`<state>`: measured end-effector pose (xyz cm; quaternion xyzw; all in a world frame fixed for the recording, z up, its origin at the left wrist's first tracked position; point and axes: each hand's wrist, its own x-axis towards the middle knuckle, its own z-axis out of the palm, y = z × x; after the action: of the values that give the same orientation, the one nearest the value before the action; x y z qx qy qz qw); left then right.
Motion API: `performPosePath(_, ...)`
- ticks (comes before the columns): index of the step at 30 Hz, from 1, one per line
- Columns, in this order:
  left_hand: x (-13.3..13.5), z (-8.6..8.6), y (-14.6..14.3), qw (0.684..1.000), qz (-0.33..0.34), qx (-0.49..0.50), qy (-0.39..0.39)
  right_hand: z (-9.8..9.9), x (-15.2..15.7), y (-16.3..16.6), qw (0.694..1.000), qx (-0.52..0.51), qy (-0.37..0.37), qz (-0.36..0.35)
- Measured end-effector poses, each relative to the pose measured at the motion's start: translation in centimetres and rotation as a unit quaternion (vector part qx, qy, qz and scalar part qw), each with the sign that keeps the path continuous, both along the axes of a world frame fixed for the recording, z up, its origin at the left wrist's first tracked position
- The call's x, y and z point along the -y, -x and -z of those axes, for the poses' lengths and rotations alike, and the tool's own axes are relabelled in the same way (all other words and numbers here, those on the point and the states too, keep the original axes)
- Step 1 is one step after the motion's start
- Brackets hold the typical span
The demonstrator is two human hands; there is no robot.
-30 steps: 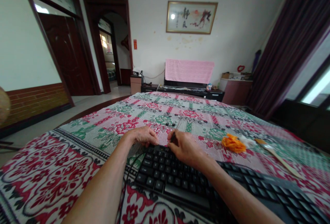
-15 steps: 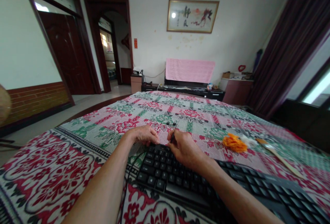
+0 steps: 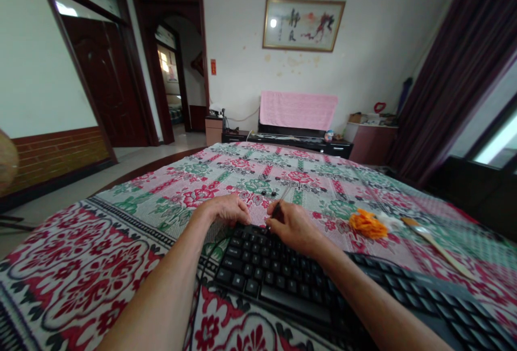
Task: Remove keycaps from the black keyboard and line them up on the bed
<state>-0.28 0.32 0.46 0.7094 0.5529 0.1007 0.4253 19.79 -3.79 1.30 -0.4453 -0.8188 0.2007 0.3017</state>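
Observation:
A black keyboard lies on the flowered cloth in front of me. My left hand rests curled on the keyboard's far left corner, fingers closed on its edge. My right hand sits over the top rows of keys, pinched on a thin dark tool whose tip points away from me. A few small black pieces lie on the cloth just beyond the hands.
An orange cloth with something white beside it lies to the right. A long pale stick lies farther right. The keyboard's cable runs off the left side. Beyond the table stand a low cabinet and doorways.
My right hand has shifted slightly right and forward along the top of the keyboard, and the tool now tilts more away from me. The left hand has hardly moved.

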Motion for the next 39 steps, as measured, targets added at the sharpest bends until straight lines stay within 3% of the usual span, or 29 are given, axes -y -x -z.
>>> performPosePath(6, 0.3, -0.5, -1.3, 0.998, 0.049, 0.008, -0.036, -0.1, 0.2, -0.1, 1.0, 0.005, -0.008, -0.011)
performPosePath(10, 0.2, -0.1, -1.7, 0.999, 0.044, 0.0, -0.029, 0.4, 0.1, -0.2, 1.0, -0.004, 0.001, -0.014)
performPosePath(17, 0.4, -0.5, -1.9, 0.999, 0.03, -0.001, -0.021, 0.2, 1.2, 0.3, 0.995, 0.036, -0.078, -0.054)
performPosePath(23, 0.2, -0.3, -2.0, 0.999, 0.032, -0.009, -0.03, 1.1, -0.5, -0.1, 1.0, -0.017, 0.002, 0.009)
performPosePath(26, 0.0, 0.0, -1.9, 0.999, 0.037, -0.006, -0.035, 1.3, -0.6, -0.2, 1.0, -0.02, 0.007, 0.016)
performPosePath(31, -0.1, 0.3, -1.7, 0.999, 0.025, 0.017, -0.033, 0.2, 1.0, 0.3, 0.997, 0.012, -0.07, -0.042)
performPosePath(34, -0.2, 0.4, -1.6, 0.998, 0.037, 0.037, -0.024, -0.9, 1.2, 0.4, 0.994, 0.005, -0.1, -0.04)
performPosePath(39, -0.3, 0.4, -1.7, 0.998, 0.045, 0.04, -0.011, -1.5, 0.1, -0.2, 0.999, -0.026, -0.041, -0.005)
